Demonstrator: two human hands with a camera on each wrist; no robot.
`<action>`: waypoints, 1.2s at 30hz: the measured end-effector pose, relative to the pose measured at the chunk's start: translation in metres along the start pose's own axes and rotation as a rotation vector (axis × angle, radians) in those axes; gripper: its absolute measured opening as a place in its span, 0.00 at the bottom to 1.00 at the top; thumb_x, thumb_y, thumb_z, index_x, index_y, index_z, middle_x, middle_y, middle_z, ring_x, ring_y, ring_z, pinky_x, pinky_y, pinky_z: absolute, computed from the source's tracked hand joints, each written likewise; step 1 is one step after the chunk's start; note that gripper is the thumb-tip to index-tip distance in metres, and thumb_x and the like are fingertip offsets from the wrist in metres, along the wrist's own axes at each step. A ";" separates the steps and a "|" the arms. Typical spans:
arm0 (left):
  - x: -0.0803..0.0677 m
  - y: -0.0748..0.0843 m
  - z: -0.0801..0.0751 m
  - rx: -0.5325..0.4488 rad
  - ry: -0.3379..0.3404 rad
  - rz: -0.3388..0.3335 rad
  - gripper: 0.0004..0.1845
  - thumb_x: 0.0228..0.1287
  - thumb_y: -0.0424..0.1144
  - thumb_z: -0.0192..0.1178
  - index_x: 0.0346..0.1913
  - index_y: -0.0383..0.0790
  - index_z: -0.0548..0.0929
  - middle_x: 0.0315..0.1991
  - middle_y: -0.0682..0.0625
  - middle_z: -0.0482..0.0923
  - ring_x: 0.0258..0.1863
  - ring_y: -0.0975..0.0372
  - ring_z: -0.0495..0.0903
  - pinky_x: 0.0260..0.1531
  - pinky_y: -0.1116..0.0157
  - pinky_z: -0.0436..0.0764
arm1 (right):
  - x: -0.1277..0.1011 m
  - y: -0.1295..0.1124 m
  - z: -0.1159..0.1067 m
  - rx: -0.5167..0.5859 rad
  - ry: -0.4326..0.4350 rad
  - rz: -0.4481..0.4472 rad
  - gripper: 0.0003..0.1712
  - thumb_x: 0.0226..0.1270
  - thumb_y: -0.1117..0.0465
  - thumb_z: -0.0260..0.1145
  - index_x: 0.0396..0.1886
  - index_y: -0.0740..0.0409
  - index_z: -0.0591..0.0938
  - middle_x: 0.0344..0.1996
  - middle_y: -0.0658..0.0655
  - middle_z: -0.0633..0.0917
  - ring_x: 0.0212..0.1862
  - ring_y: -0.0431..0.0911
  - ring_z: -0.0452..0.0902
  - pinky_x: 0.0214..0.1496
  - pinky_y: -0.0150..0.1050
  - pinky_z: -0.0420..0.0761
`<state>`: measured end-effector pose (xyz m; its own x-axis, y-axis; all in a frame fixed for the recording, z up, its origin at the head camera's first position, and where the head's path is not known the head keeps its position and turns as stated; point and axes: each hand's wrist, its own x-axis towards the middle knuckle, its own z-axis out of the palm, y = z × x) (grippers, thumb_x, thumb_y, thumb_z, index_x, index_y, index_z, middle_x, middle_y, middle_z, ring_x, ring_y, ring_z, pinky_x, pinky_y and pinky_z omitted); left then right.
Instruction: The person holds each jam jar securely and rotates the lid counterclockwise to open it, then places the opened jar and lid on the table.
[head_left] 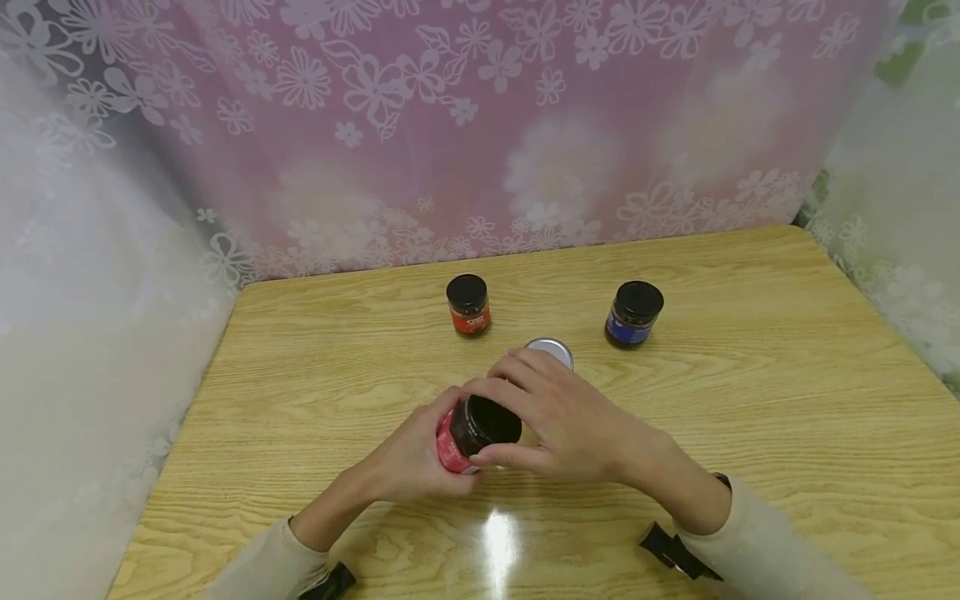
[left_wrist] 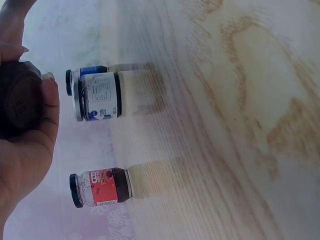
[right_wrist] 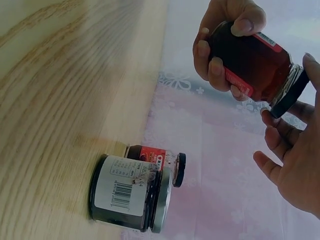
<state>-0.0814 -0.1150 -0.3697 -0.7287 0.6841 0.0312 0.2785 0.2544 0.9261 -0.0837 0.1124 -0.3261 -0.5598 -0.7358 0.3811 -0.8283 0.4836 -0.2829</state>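
My left hand (head_left: pixel 412 457) grips a glass jar (head_left: pixel 452 448) with a pink-red label and dark contents, tilted above the table. Fingers and thumb of my right hand (head_left: pixel 562 417) hold the rim of its black lid (head_left: pixel 497 421). The right wrist view shows the lid (right_wrist: pixel 291 94) sitting on the neck of the jar (right_wrist: pixel 255 65). In the left wrist view only the dark base of this jar (left_wrist: pixel 21 100) faces me. Just beyond my right hand stands a silver-lidded jar (head_left: pixel 552 348), mostly hidden from above; its white label shows in the right wrist view.
A black-lidded jar with a red label (head_left: pixel 470 320) stands upright farther back. To its right is a black-lidded jar with a blue label (head_left: pixel 630 330). The wooden table (head_left: pixel 322 350) ends at a pink floral curtain (head_left: pixel 450 167), with pale curtains at both sides.
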 end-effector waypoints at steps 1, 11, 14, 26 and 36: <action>0.000 0.002 0.000 -0.005 -0.007 -0.004 0.37 0.46 0.27 0.71 0.60 0.47 0.66 0.44 0.53 0.76 0.37 0.61 0.79 0.37 0.63 0.82 | 0.000 0.000 -0.001 0.003 -0.005 -0.007 0.32 0.65 0.34 0.56 0.61 0.48 0.73 0.47 0.46 0.75 0.54 0.44 0.66 0.60 0.42 0.64; -0.002 0.030 -0.005 -0.010 -0.053 0.017 0.35 0.45 0.24 0.68 0.58 0.40 0.67 0.43 0.50 0.76 0.37 0.62 0.78 0.38 0.63 0.81 | -0.003 0.001 -0.006 -0.002 -0.067 -0.039 0.34 0.67 0.34 0.55 0.66 0.45 0.70 0.49 0.46 0.74 0.57 0.44 0.64 0.61 0.43 0.66; -0.003 0.030 -0.006 -0.015 -0.061 0.021 0.35 0.45 0.23 0.67 0.59 0.42 0.67 0.44 0.50 0.76 0.38 0.62 0.77 0.39 0.63 0.81 | -0.002 0.001 -0.006 -0.008 -0.082 -0.043 0.34 0.67 0.34 0.54 0.67 0.44 0.69 0.50 0.47 0.74 0.58 0.44 0.65 0.61 0.44 0.66; -0.006 0.013 -0.011 -0.046 -0.121 0.057 0.35 0.47 0.25 0.68 0.60 0.44 0.67 0.47 0.48 0.74 0.40 0.61 0.76 0.39 0.62 0.81 | 0.001 0.004 -0.007 0.058 -0.106 -0.119 0.33 0.68 0.38 0.56 0.68 0.45 0.70 0.52 0.48 0.74 0.54 0.45 0.67 0.54 0.41 0.72; -0.008 0.021 -0.012 -0.022 -0.143 0.090 0.29 0.45 0.23 0.66 0.52 0.41 0.70 0.41 0.50 0.75 0.35 0.65 0.76 0.34 0.64 0.82 | 0.003 0.005 -0.011 0.126 -0.121 -0.187 0.32 0.66 0.42 0.61 0.67 0.45 0.71 0.54 0.48 0.74 0.54 0.44 0.69 0.55 0.40 0.73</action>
<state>-0.0770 -0.1234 -0.3458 -0.6043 0.7943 0.0623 0.3243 0.1738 0.9299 -0.0898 0.1177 -0.3170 -0.3842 -0.8619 0.3310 -0.9032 0.2767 -0.3280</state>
